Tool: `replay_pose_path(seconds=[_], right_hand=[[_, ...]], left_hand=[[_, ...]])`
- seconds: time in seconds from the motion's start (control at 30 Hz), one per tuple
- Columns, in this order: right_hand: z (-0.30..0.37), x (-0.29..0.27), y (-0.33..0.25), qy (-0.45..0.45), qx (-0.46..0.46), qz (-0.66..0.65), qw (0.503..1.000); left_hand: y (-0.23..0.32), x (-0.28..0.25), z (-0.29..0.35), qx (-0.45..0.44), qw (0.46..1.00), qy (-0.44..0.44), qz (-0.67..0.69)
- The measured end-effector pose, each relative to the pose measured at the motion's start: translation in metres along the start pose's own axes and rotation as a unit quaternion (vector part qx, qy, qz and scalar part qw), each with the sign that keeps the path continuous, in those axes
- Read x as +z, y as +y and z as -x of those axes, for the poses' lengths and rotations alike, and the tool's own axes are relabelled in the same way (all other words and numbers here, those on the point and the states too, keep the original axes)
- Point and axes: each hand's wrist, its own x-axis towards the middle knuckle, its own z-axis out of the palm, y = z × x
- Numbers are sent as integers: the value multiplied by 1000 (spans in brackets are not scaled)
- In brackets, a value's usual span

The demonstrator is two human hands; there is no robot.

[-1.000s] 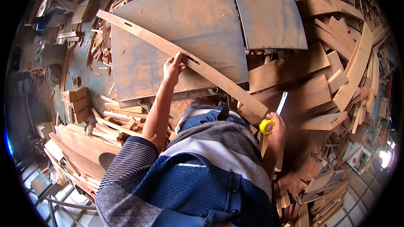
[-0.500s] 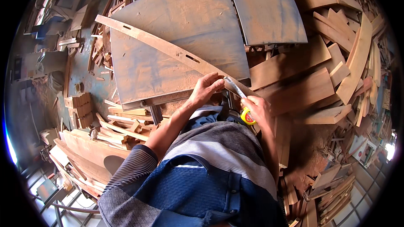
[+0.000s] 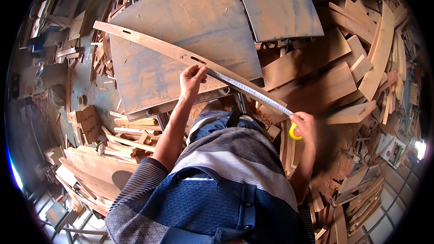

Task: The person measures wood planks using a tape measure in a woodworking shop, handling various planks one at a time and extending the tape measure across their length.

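Note:
A long narrow wooden strip [image 3: 156,44] with two slots cut through it lies diagonally across a dusty metal machine table [image 3: 181,13], its lower right end reaching past the edge. My left hand [image 3: 193,80] pinches the free end of a white tape blade [image 3: 248,89] just below the nearer slot. The blade is stretched straight along the strip's near edge. Off the table's right corner, my right hand [image 3: 304,126] is closed round the yellow tape measure case [image 3: 294,131], partly hiding it, close to the strip's end.
A second metal table section [image 3: 280,11] adjoins at the right, across a narrow gap. Wide boards [image 3: 316,88] and offcuts pile up to the right. More cut pieces [image 3: 131,138] and a stack of short blocks [image 3: 84,123] sit on the left.
My hands have moved apart, the left toward the nearer slot and the right outward to the strip's end. Much more tape blade now shows, lying along the strip.

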Motion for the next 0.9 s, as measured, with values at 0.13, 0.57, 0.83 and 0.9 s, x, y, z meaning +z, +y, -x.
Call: replay_pose_path(seconds=[0.13,0.57,0.83,0.9], right_hand=[[-1,-14,5,76,19,0,997],[-11,13,21,120,64,55,989],[-13,19,19,103,80,35,991],[-13,20,20,115,71,39,990]], left_hand=[[4,-2,-22,23,995,-41,-89],[12,7,-28,64,955,23,-290],[15,5,-25,65,951,22,-300],[11,7,-27,65,950,27,-305]])
